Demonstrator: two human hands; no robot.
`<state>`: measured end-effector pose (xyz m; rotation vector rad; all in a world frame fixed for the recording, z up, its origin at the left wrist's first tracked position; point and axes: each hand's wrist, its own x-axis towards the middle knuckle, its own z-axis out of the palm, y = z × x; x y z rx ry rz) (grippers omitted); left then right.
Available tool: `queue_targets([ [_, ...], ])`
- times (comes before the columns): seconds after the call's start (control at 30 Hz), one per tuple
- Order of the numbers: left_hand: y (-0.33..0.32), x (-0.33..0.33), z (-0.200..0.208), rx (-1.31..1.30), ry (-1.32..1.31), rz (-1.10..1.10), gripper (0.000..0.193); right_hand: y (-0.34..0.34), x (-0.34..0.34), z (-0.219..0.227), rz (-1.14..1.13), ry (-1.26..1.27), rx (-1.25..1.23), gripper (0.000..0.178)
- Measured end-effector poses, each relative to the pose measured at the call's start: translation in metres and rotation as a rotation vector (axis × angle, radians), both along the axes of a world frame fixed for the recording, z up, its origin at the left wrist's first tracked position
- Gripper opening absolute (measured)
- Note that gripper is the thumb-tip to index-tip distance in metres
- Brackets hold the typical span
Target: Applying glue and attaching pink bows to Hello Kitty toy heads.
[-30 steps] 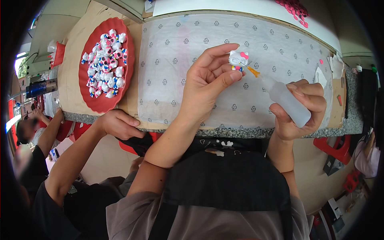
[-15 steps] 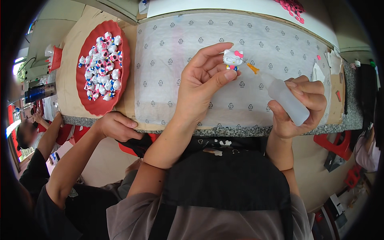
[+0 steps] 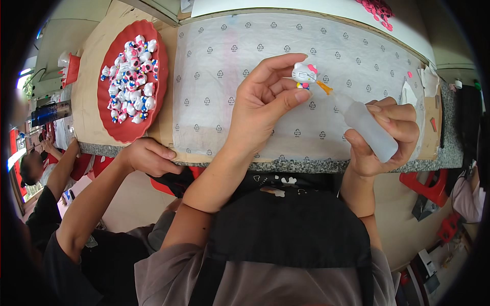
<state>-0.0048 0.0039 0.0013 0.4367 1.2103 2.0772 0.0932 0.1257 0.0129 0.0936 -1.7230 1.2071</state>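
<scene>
Between the thumb and fingers of my left hand (image 3: pixel 270 94) is a small white cat figurine (image 3: pixel 302 74) with a pink bow and blue and yellow lower parts. My right hand (image 3: pixel 390 135) is wrapped round a translucent white squeeze bottle (image 3: pixel 375 133), tilted with its tip toward the figurine. The bottle's orange needle tip (image 3: pixel 323 87) points at the figurine's right side; whether it touches cannot be made out. Both hands are above the work surface. To the left, a red scalloped tray (image 3: pixel 108 122) holds many similar white, pink and blue figurines (image 3: pixel 131 81).
White printed paper (image 3: pixel 214 117) covers the table, with a granite edge (image 3: pixel 286 167) in front. A co-worker's hand (image 3: pixel 150 155) rests at the table edge near the tray. Pink pieces (image 3: pixel 377 13) lie at the far right. A red stool (image 3: pixel 423 186) stands at right.
The view has shifted slightly. My left hand has turned the figurine a little and the needle tip stays close to its right side. Both hands keep their holds.
</scene>
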Motion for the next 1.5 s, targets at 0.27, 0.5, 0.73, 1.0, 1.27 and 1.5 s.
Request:
queue_targets([
  [0.27,0.001,0.002,0.001,-0.035,0.049,0.032,0.038,0.0,-0.002,0.0,0.033,0.007,0.0,0.045],
  [0.5,0.0,0.001,0.001,-0.038,0.076,0.006,0.037,0.002,-0.001,0.002,0.078,0.0,-0.013,0.044],
  [0.73,0.004,0.003,0.002,-0.039,0.049,0.081,0.038,0.009,0.003,0.002,0.044,-0.049,-0.067,0.042],
  [1.0,-0.003,-0.002,0.004,-0.005,-0.012,0.075,0.043,0.08,-0.003,0.026,-0.023,-0.535,-0.357,0.026],
  [1.27,-0.008,-0.005,0.002,0.014,-0.017,0.141,0.04,0.148,-0.078,0.002,-0.633,-0.744,0.653,0.025],
  [1.5,-0.008,-0.002,0.0,0.066,0.007,0.189,0.041,0.15,-0.084,0.002,-0.668,-0.938,0.735,0.023],
])
